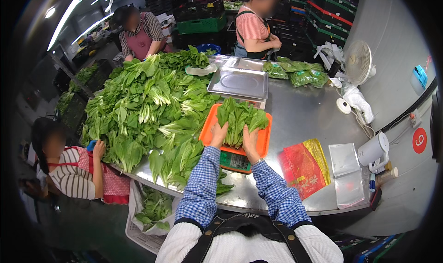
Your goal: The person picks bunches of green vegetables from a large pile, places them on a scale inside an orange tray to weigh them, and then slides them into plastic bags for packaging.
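A bunch of leafy greens (237, 119) lies upright-side away on an orange plastic tray (264, 143), which rests on a digital scale (235, 161). My left hand (219, 133) is at the left side of the bunch and my right hand (250, 140) at its right side, so the bunch is held between them. Their fingertips are partly hidden by leaves. Left of the tray spreads a large heap of leafy greens (148, 93), with loose bunches reaching the near table edge. Beyond the orange tray, a metal tray (238, 83) sits on another scale.
Bagged greens (306, 73) and an electric fan (359, 62) stand at the far right. A red and yellow bag (304, 168), clear plastic bags (346, 176) and a white kettle (373, 149) are to the right. Co-workers stand left and across. A lined basket (148, 237) is below the near edge.
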`<state>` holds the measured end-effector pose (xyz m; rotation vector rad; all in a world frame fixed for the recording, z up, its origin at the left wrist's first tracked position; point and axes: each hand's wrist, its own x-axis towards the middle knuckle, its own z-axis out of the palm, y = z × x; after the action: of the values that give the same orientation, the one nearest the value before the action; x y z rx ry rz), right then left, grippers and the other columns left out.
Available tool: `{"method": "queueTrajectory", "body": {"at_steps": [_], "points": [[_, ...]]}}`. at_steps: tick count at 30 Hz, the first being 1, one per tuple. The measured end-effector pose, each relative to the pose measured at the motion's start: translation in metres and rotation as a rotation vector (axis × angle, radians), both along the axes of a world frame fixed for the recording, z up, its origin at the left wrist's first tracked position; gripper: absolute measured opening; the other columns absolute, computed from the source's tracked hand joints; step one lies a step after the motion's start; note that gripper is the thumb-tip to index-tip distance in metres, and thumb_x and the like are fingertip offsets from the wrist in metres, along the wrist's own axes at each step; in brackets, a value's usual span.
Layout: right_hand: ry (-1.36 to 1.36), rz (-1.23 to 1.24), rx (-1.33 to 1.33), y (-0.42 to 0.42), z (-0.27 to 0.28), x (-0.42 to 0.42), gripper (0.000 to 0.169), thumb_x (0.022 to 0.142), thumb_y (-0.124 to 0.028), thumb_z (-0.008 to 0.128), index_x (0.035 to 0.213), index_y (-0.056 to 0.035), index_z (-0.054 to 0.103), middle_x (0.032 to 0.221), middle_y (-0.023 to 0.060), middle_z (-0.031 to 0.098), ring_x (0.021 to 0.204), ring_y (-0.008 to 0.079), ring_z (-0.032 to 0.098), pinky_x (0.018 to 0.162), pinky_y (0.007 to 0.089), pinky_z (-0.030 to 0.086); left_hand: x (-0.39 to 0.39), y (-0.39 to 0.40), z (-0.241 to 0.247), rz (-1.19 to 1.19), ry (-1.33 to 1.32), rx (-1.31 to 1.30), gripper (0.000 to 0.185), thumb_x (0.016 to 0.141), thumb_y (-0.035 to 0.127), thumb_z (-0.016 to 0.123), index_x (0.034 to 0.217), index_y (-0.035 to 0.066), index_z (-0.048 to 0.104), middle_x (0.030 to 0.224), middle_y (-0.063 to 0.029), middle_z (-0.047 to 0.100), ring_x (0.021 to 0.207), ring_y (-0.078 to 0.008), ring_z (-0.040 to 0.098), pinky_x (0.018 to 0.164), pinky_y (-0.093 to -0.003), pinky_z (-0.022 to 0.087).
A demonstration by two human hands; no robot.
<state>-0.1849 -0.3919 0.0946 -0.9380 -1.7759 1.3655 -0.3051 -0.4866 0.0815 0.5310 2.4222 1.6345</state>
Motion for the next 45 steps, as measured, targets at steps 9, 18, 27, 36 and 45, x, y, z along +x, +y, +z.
{"method": "queueTrajectory", "body": {"at_steps": [9, 18, 27, 36, 45], "points": [[0.342, 0.381, -0.207, -0.007, 0.054, 0.037, 0.066, 0.088, -0.029, 0.065, 0.135, 0.0034, 0.032, 0.130, 0.0159, 0.047, 0.118, 0.0244, 0.049, 0.098, 0.0347, 0.041, 0.011, -0.018, 0.048, -0.292, -0.094, 0.202, 0.093, 0.078, 0.030, 0.077, 0.145, 0.000, 0.019, 0.137, -0.0165, 0.043, 0.128, -0.0261, 0.040, 0.107, -0.0367, 0.032], [0.463, 0.212, -0.075, -0.023, 0.052, 0.017, 0.060, 0.087, -0.024, 0.067, 0.130, 0.0054, 0.037, 0.126, 0.0178, 0.049, 0.117, 0.0266, 0.048, 0.099, 0.0363, 0.038, 0.046, -0.006, 0.069, -0.281, -0.363, 0.423, 0.064, 0.090, 0.016, 0.063, 0.139, 0.001, 0.024, 0.131, -0.0145, 0.047, 0.118, -0.0216, 0.050, 0.097, -0.0334, 0.044], [0.198, 0.285, 0.002, 0.101, 0.095, 0.218, 0.046, 0.089, -0.017, 0.065, 0.127, 0.0013, 0.045, 0.118, 0.0117, 0.056, 0.107, 0.0212, 0.054, 0.092, 0.0328, 0.043, 0.262, 0.114, 0.100, -0.223, -0.102, 0.797, 0.053, 0.092, 0.018, 0.061, 0.132, -0.002, 0.033, 0.125, -0.0110, 0.050, 0.111, -0.0185, 0.050, 0.097, -0.0319, 0.040], [-0.025, 0.559, -0.051, 0.183, 0.005, 0.361, 0.049, 0.089, -0.020, 0.060, 0.127, 0.0056, 0.043, 0.123, 0.0193, 0.052, 0.114, 0.0297, 0.051, 0.097, 0.0375, 0.040, 0.446, 0.176, -0.007, 0.161, -0.485, 0.466, 0.064, 0.089, 0.027, 0.064, 0.131, -0.009, 0.030, 0.128, -0.0190, 0.046, 0.116, -0.0239, 0.047, 0.097, -0.0335, 0.039], [-0.132, 0.341, 0.008, 0.152, -0.039, 0.370, 0.057, 0.094, -0.034, 0.053, 0.128, 0.0099, 0.041, 0.124, 0.0269, 0.048, 0.115, 0.0374, 0.048, 0.099, 0.0423, 0.037, 0.409, 0.143, -0.034, -0.133, -0.336, 0.118, 0.076, 0.088, 0.020, 0.065, 0.140, -0.003, 0.016, 0.135, -0.0155, 0.042, 0.121, -0.0226, 0.045, 0.101, -0.0334, 0.038]]}}
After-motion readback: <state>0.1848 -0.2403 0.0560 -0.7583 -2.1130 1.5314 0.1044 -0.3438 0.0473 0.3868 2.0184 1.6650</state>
